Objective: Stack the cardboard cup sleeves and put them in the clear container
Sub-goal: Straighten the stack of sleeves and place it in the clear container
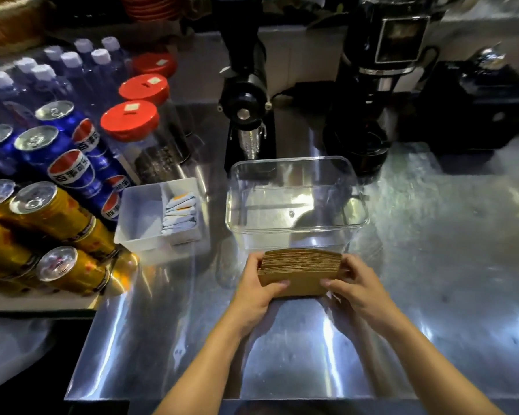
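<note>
A thick stack of brown cardboard cup sleeves [300, 272] stands on edge, gripped at both ends. My left hand [259, 287] holds its left end and my right hand [354, 287] holds its right end, thumbs on the near face. The stack sits just in front of the clear container [354, 202], which stands on the steel counter with nothing inside it.
A white divided tray [138, 217] with small sachets sits left of the container. Blue and gold drink cans [51, 187], water bottles and red-lidded jars [129, 121] crowd the left. A black grinder [247, 115] and a coffee machine [381, 85] stand behind the container.
</note>
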Available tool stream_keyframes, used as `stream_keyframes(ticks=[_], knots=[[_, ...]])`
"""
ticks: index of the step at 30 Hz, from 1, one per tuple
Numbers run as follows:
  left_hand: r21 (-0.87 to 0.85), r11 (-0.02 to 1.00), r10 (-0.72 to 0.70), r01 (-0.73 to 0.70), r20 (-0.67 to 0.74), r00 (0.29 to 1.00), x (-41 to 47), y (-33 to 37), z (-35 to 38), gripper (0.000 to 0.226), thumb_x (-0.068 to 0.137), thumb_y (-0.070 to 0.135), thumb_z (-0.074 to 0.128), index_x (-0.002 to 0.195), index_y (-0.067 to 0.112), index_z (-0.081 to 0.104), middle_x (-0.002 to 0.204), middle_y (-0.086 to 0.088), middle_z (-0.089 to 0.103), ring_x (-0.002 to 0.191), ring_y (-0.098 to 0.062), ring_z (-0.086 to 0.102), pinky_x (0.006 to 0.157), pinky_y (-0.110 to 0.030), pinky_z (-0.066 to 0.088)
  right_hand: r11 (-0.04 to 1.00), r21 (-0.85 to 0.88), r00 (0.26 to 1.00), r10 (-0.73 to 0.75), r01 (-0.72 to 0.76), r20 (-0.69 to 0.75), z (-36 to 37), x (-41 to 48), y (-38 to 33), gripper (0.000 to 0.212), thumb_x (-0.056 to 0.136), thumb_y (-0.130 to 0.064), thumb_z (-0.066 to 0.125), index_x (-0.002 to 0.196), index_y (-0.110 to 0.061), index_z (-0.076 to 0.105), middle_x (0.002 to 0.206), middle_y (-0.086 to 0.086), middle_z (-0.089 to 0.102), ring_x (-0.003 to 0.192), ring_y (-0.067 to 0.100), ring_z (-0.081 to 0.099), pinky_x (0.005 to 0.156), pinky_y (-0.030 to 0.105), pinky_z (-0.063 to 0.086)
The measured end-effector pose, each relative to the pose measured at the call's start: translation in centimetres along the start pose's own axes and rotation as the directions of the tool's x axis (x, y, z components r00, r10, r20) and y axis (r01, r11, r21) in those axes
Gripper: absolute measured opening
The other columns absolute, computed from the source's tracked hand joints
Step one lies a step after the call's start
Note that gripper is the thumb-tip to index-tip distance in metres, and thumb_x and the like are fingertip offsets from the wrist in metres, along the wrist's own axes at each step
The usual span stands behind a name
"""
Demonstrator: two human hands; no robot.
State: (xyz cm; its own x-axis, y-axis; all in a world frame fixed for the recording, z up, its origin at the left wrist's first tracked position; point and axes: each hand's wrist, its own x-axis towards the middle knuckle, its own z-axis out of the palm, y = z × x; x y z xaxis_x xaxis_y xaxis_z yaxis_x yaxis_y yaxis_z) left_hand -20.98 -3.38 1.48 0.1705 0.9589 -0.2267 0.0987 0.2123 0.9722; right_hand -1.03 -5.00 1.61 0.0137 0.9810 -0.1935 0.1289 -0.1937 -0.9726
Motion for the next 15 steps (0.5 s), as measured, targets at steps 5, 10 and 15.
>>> stream_keyframes(ticks=[5,10,15], knots=[[-0.104,0.994,0.053,-0.042,0.107,0.993,0.9,-1.9,2.2,0.050,0.071,0.006,0.073,0.110,0.025,0.048,0.105,-0.010,0.062,0.098,-0.012,0.062,0.088,-0.035,0.053,0.998,-0.029,0.998,-0.064,0.064,-0.027,-1.0,-0.8,1.1,0.041,0.068,-0.024,0.071,0.103,-0.038,0.054,0.094,-0.017,0.067,0.089,-0.006,0.060,0.073,0.007,0.046],[-0.443,0.897,-0.008,0.012,0.011,1.000,1.5,-2.4,3.5,0.045,0.068,0.035,0.074,0.109,0.025,0.058,0.102,0.006,0.065,0.090,-0.012,0.064,0.069,-0.029,0.054,0.944,0.327,0.980,0.021,0.046,-0.199,1.3,-0.7,2.7,0.029,0.072,-0.030,0.070,0.098,-0.021,0.058,0.094,0.000,0.064,0.092,0.016,0.059,0.086,0.040,0.049],[-0.298,0.952,0.011,-0.073,-0.204,0.979,1.9,-1.8,4.6,0.022,0.079,0.042,0.058,0.082,0.024,0.069,0.085,-0.003,0.065,0.082,-0.021,0.059,0.073,-0.037,0.046,0.964,0.254,0.909,0.040,0.074,-0.415,3.1,0.1,2.1,0.015,0.084,-0.027,0.060,0.070,-0.021,0.059,0.068,-0.008,0.057,0.063,0.003,0.052,0.063,0.024,0.041]])
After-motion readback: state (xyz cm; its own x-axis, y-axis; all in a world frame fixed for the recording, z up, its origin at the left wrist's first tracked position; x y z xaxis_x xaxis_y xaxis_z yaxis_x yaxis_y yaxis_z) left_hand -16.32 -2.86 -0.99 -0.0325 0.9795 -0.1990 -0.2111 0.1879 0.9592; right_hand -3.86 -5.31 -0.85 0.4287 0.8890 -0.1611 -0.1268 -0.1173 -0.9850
